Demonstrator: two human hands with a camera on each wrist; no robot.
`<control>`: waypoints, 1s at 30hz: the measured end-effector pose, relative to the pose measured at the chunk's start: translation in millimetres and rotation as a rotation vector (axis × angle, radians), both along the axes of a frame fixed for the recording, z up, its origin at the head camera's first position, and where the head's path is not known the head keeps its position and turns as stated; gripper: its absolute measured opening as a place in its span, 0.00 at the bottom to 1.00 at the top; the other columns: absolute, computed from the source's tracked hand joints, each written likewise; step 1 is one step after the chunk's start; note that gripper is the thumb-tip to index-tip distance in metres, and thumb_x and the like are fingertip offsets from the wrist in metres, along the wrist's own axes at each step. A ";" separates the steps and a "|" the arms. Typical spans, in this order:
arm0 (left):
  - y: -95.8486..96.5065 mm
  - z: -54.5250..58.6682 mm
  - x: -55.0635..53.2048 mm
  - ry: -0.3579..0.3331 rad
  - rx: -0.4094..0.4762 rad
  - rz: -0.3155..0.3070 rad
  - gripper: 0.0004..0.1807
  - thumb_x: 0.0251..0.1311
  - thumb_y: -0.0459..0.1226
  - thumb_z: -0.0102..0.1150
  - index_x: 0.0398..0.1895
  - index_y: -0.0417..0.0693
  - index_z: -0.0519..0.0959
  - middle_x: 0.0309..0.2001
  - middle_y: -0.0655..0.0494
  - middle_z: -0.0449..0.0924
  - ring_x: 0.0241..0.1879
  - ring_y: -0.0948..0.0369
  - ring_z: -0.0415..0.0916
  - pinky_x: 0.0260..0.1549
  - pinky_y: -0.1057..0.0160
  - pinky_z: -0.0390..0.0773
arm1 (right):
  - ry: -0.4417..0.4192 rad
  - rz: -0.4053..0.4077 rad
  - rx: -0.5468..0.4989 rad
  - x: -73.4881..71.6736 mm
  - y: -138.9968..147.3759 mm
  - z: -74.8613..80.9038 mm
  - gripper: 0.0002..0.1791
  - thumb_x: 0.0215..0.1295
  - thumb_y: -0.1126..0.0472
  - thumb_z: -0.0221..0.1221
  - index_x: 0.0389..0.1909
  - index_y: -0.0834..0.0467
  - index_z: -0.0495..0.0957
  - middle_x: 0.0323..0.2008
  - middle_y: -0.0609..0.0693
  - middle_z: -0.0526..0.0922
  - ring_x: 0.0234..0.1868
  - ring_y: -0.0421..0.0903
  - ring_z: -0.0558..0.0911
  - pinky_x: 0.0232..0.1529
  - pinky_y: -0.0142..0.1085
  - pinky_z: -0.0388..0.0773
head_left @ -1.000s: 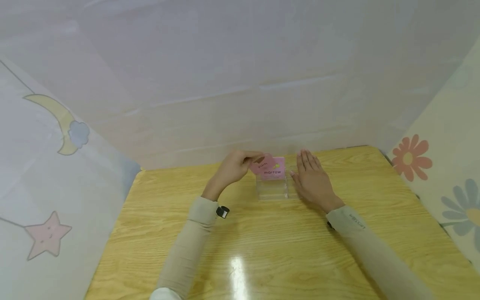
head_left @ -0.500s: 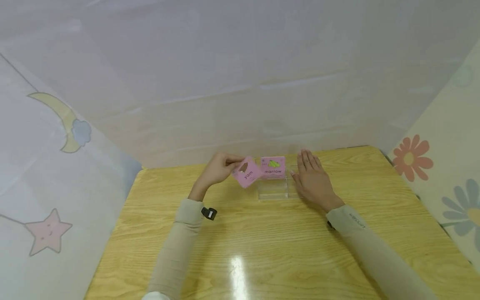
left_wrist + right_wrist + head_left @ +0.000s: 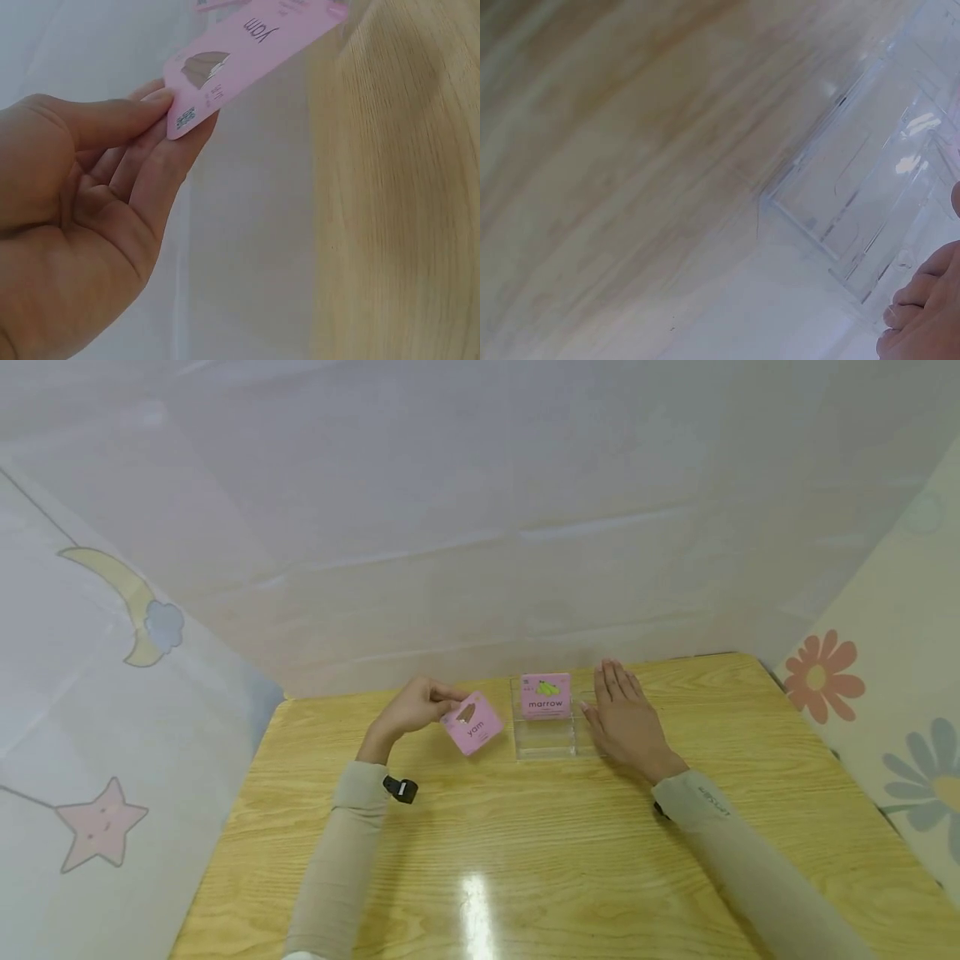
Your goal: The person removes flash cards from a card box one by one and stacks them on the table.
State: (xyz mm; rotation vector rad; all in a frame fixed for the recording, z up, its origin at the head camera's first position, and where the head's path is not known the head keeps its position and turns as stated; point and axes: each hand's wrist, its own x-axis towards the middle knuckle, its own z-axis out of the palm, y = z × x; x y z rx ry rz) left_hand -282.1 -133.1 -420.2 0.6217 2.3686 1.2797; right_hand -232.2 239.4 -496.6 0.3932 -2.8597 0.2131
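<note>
Between thumb and fingers, my left hand [image 3: 417, 705] pinches a corner of a pink yam card [image 3: 473, 724], printed with a brown yam picture. In the left wrist view the card [image 3: 247, 56] tilts up from the thumb tip, its word upside down. A second pink card, the marrow card [image 3: 546, 696], stands in the back left part of a clear plastic divided holder [image 3: 546, 753]. My right hand [image 3: 627, 720] lies flat with straight fingers over the holder's right side, hiding part of it. The right wrist view shows the clear holder [image 3: 840, 187] beside the curved fingertips.
The wooden table [image 3: 480, 827] reaches back to a pale cloth wall [image 3: 480, 568]. Side panels carry a moon [image 3: 112, 581] and star print on the left and flowers [image 3: 821, 675] on the right.
My left hand has moved left with the yam card, from in front of the marrow card to beside the holder. The marrow card shows fully now. My right hand has stayed put.
</note>
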 end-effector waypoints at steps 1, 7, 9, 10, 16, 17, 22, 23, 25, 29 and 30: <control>-2.2 -1.7 -0.5 -0.017 -0.007 -0.002 0.15 0.69 0.31 0.52 0.53 0.49 0.84 0.47 0.48 0.87 0.19 0.68 0.67 0.18 0.71 0.67 | 0.000 0.000 0.000 0.1 -0.2 0.1 0.40 0.78 0.43 0.36 0.76 0.69 0.44 0.78 0.65 0.43 0.80 0.60 0.43 0.81 0.53 0.40; -14.8 -12.6 -3.3 -0.139 -0.062 -0.001 0.15 0.66 0.29 0.53 0.51 0.48 0.85 0.55 0.49 0.84 0.42 0.60 0.84 0.44 0.56 0.85 | 0.011 0.003 -0.010 0.0 -0.9 -0.6 0.40 0.78 0.43 0.38 0.76 0.69 0.46 0.78 0.65 0.44 0.80 0.60 0.43 0.81 0.53 0.41; -18.4 -17.7 -4.4 -0.166 -0.077 0.008 0.15 0.66 0.30 0.54 0.51 0.49 0.85 0.54 0.50 0.85 0.43 0.60 0.84 0.46 0.53 0.85 | 0.016 0.003 -0.010 -0.1 -0.5 -1.3 0.40 0.78 0.43 0.38 0.76 0.69 0.46 0.78 0.65 0.43 0.80 0.60 0.44 0.80 0.53 0.41; -19.9 -20.2 -4.9 -0.175 -0.081 0.012 0.15 0.66 0.30 0.55 0.51 0.49 0.85 0.53 0.50 0.85 0.43 0.60 0.84 0.46 0.54 0.85 | 0.017 0.003 -0.011 0.0 -0.4 -1.4 0.40 0.78 0.43 0.38 0.76 0.69 0.47 0.78 0.65 0.43 0.80 0.60 0.44 0.80 0.53 0.41; -26.7 -32.7 -7.8 -0.216 -0.072 0.006 0.14 0.65 0.30 0.56 0.51 0.46 0.85 0.51 0.49 0.86 0.43 0.60 0.85 0.44 0.55 0.85 | 0.010 0.003 -0.012 1.0 -0.5 -0.8 0.40 0.78 0.44 0.38 0.76 0.70 0.47 0.78 0.65 0.43 0.80 0.62 0.45 0.80 0.54 0.41; -27.6 -34.0 -8.0 -0.221 -0.073 0.003 0.15 0.65 0.29 0.56 0.51 0.45 0.85 0.51 0.48 0.86 0.43 0.60 0.85 0.43 0.55 0.85 | 0.012 0.003 -0.010 1.1 -0.5 -0.6 0.39 0.78 0.44 0.38 0.76 0.70 0.47 0.78 0.65 0.43 0.80 0.62 0.45 0.80 0.54 0.41; -30.4 -39.3 -9.3 -0.254 -0.083 -0.020 0.15 0.64 0.29 0.56 0.51 0.44 0.84 0.49 0.46 0.87 0.41 0.59 0.85 0.37 0.64 0.85 | 0.013 0.003 -0.010 1.0 -0.6 0.0 0.39 0.78 0.44 0.39 0.76 0.70 0.46 0.78 0.66 0.43 0.80 0.61 0.45 0.80 0.53 0.41; -31.0 -40.6 -9.7 -0.259 -0.082 -0.026 0.15 0.65 0.29 0.56 0.51 0.43 0.84 0.49 0.45 0.87 0.40 0.59 0.85 0.37 0.65 0.85 | 0.015 0.003 -0.012 0.9 -0.5 0.1 0.39 0.78 0.45 0.39 0.76 0.70 0.46 0.78 0.66 0.43 0.80 0.61 0.45 0.80 0.53 0.40; -31.8 -43.3 -10.4 -0.272 -0.081 -0.030 0.14 0.64 0.29 0.56 0.51 0.43 0.84 0.48 0.45 0.87 0.38 0.60 0.85 0.36 0.65 0.85 | 0.015 0.002 -0.020 0.7 -0.4 -0.1 0.39 0.78 0.45 0.40 0.76 0.69 0.46 0.78 0.65 0.43 0.80 0.61 0.45 0.81 0.53 0.40; -32.8 -48.3 -10.9 -0.287 -0.086 -0.022 0.15 0.64 0.28 0.56 0.51 0.43 0.85 0.48 0.46 0.87 0.38 0.61 0.85 0.37 0.64 0.85 | 0.020 0.003 -0.023 0.1 -0.6 -1.1 0.39 0.78 0.44 0.39 0.75 0.70 0.47 0.78 0.66 0.44 0.80 0.62 0.46 0.81 0.52 0.39; -32.6 -49.1 -11.0 -0.290 -0.088 -0.019 0.15 0.64 0.27 0.56 0.50 0.43 0.85 0.47 0.46 0.87 0.38 0.61 0.85 0.38 0.64 0.85 | 0.020 0.002 -0.022 0.0 -0.7 -1.3 0.39 0.78 0.44 0.39 0.75 0.70 0.47 0.78 0.66 0.44 0.80 0.62 0.46 0.81 0.52 0.39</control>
